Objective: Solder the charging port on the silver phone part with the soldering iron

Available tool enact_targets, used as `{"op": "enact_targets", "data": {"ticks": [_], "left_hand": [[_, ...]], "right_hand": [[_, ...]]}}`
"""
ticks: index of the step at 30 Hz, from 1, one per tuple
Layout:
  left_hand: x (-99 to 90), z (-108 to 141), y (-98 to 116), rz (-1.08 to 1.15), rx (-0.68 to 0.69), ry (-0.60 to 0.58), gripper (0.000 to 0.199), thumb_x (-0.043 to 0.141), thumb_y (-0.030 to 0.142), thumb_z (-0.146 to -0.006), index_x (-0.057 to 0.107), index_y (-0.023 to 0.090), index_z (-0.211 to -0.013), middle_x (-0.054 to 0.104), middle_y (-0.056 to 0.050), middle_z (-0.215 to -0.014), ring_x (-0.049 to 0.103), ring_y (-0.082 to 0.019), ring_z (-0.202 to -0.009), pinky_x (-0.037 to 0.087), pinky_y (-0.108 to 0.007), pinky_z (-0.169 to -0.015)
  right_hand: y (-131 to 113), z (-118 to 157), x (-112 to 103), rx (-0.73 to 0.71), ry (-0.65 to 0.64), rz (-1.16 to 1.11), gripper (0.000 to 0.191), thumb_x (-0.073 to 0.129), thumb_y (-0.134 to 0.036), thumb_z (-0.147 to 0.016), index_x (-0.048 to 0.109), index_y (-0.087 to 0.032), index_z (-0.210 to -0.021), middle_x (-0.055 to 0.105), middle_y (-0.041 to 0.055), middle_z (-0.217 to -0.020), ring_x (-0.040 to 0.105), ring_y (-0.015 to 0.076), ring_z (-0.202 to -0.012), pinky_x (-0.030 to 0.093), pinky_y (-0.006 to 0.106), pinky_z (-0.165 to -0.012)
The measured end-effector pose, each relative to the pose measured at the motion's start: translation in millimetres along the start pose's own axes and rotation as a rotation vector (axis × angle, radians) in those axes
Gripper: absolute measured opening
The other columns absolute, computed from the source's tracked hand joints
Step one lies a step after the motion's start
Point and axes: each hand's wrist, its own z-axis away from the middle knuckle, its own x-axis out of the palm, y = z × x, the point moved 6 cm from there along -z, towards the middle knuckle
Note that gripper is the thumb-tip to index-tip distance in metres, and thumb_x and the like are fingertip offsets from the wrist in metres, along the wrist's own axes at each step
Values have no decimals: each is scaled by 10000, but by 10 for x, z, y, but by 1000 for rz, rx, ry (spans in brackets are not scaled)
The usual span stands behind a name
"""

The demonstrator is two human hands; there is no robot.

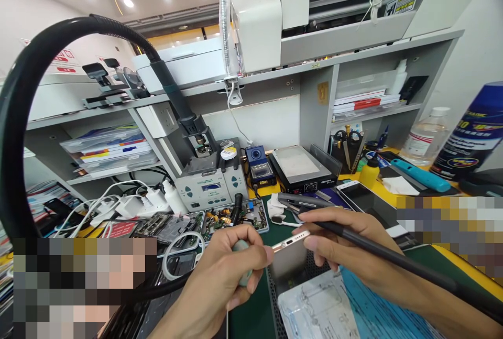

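Note:
A phone (290,264) is held up over the workbench, its bottom edge with the charging port and speaker holes facing me. My left hand (231,271) pinches the phone's left corner between thumb and fingers, and a pale green round object (244,275) sits inside the same hand, partly hidden by the fingers. At the phone's right corner, my right hand (346,234) grips the edge with thumb and fingers. A black cable or tube (393,258) runs across the back of my right hand and forearm.
Beneath are a green mat (251,315) and a plastic bag (318,307). Behind stand a soldering station (212,189), a tray of circuit boards (251,216) and a flat heating plate (301,166). A white phone (371,205), yellow bottle (369,171) and spray can (467,134) lie or stand right.

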Motion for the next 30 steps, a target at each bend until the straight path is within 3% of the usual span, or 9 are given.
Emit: {"op": "enact_targets", "data": {"ticks": [17,21,23,26,30], "left_hand": [[50,-56,-89,21,7,54,208,655,296,-707,490,222,-605,479,66,-390,160,-27,-342,81,-152,-311],[50,-49,-70,25,29,64,198,648,289,-709,489,220,-613,476,69,-391,158,-26,-349,81,-146,-316],[48,-49,-67,21,32,68,194,644,287,-710,489,220,-615,475,69,-392,155,-27,-353,80,-144,-316],[53,-49,-72,22,31,56,201,646,288,-714,484,223,-615,478,68,-395,157,-30,-360,83,-140,-313],[47,-52,-84,35,28,50,202,648,284,-712,481,226,-614,476,69,-391,164,-32,-359,89,-135,-307]], "right_hand": [[38,-2,-18,-58,-5,-1,309,797,-339,-910,746,-287,-1210,779,6,-833,705,123,-646,523,192,-511],[-91,13,-129,-136,126,-77,244,754,-382,-940,785,-288,-1163,839,67,-992,724,136,-648,556,205,-508],[-215,35,-236,-181,205,-185,251,735,-437,-942,810,-270,-1114,851,83,-930,729,147,-594,566,217,-492],[-289,44,-263,-34,106,-422,284,775,-438,-900,802,-253,-1114,833,71,-734,677,130,-401,529,193,-402],[-266,72,-137,133,-107,-576,133,793,-346,-891,773,-232,-957,783,44,-583,657,130,-322,482,135,-334]]}}
